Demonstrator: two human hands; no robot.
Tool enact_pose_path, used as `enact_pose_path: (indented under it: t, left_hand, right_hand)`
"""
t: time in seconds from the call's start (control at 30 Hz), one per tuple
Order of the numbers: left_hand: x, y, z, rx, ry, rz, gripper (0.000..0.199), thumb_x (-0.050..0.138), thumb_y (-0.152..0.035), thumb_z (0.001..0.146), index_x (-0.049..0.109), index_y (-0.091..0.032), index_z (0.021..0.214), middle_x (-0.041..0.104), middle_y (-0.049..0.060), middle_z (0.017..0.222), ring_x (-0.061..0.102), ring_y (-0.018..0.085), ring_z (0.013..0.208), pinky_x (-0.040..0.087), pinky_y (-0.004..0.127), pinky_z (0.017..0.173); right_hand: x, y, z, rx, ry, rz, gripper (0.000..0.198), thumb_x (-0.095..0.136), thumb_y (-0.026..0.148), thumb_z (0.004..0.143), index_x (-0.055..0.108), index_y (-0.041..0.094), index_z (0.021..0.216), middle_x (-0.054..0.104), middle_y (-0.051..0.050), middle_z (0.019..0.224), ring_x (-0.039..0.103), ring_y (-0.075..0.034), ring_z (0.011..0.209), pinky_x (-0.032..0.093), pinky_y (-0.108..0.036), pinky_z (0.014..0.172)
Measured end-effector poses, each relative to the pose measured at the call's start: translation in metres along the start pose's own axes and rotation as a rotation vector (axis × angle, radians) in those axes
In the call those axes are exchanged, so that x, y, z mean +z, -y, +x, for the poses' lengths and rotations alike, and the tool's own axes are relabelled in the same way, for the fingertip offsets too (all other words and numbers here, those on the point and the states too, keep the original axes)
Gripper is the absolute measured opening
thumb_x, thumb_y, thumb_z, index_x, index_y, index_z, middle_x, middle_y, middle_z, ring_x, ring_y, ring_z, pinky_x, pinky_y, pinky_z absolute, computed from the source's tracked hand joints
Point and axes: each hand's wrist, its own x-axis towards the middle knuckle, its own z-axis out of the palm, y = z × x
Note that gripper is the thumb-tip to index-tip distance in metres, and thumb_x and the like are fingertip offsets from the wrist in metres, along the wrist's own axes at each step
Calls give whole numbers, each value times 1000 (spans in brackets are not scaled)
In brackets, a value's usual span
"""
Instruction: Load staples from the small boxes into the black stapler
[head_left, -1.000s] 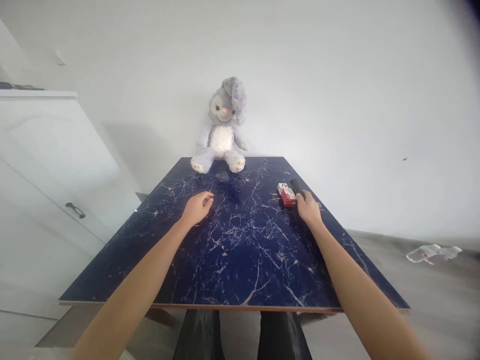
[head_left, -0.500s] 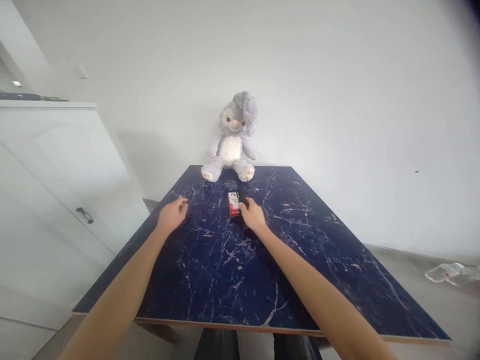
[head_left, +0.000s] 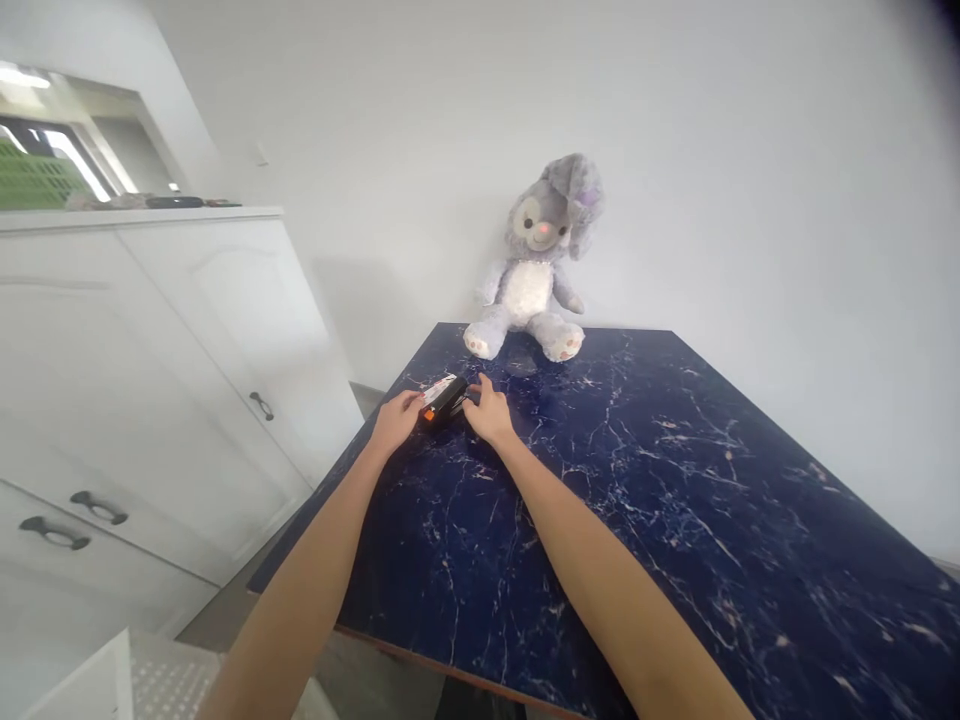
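A small box [head_left: 448, 400] with a black side, a white and red face and an orange patch is tilted just over the blue table or resting on it; I cannot tell which. My left hand [head_left: 397, 420] has its thumb and fingers closed on the box's left end. At the right end, my right hand [head_left: 491, 412] has its fingers apart, with the thumb close to the black side. Whether that thumb touches the box is unclear.
A grey plush rabbit [head_left: 529, 270] sits at the back of the dark blue marbled table [head_left: 637, 480], against the wall. To the left stands a white cabinet [head_left: 172, 330] with black handles. A white perforated bin [head_left: 157, 680] is at the lower left.
The view has turned left. The box has passed from my right hand to my left, moved leftward and turned. My right hand has opened beside it.
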Motion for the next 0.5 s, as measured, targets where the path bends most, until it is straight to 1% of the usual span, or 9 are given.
enact_pose_path:
  t: [0.07, 0.2, 0.27, 0.33, 0.4, 0.5]
  left_hand:
    - [-2, 1, 0, 8, 38, -18, 31, 50, -41, 93, 70, -25, 110, 74, 4, 111, 67, 25, 103, 50, 34, 90]
    - [-1, 1, 1, 6, 30, -55, 35, 51, -43, 92, 68, -24, 115, 73, 5, 116, 67, 25, 105, 49, 35, 95]
    - [1, 2, 2, -12, 12, -116, 36, 54, -44, 90, 67, -23, 117, 72, 6, 118, 66, 24, 108, 48, 36, 99]
    - [-1, 3, 5, -23, 8, -200, 39, 55, -44, 89, 65, -23, 121, 70, 6, 122, 65, 24, 113, 47, 36, 102]
    - [-7, 4, 6, -2, 77, -289, 43, 55, -43, 88, 63, -23, 125, 66, 6, 130, 61, 23, 120, 45, 35, 105]
    - [-21, 4, 4, 41, 287, -348, 51, 60, -42, 85, 60, -25, 132, 58, 5, 141, 55, 27, 128, 41, 39, 110]
  right_hand:
    - [-4, -7, 3, -50, 69, -47, 57, 55, 24, 83, 45, 21, 139, 66, -6, 124, 55, -30, 117, 40, -44, 103]
    - [-5, -7, -3, -81, 38, -132, 33, 56, 26, 82, 60, 20, 115, 68, -7, 111, 59, -26, 103, 44, -37, 94]
    - [-6, -6, -7, -91, 41, -163, 24, 58, 26, 81, 62, 19, 104, 68, -8, 105, 59, -25, 99, 44, -36, 91]
    - [-6, -6, -9, -99, 40, -160, 21, 59, 25, 80, 62, 18, 99, 67, -9, 103, 59, -25, 97, 44, -36, 90]
    - [-7, -8, -10, -95, 28, -132, 19, 58, 23, 81, 63, 18, 98, 68, -8, 103, 60, -25, 98, 44, -35, 90]
    - [-9, -11, -10, -60, -1, -47, 24, 52, 15, 83, 63, 19, 103, 71, -7, 103, 62, -25, 99, 45, -34, 91]
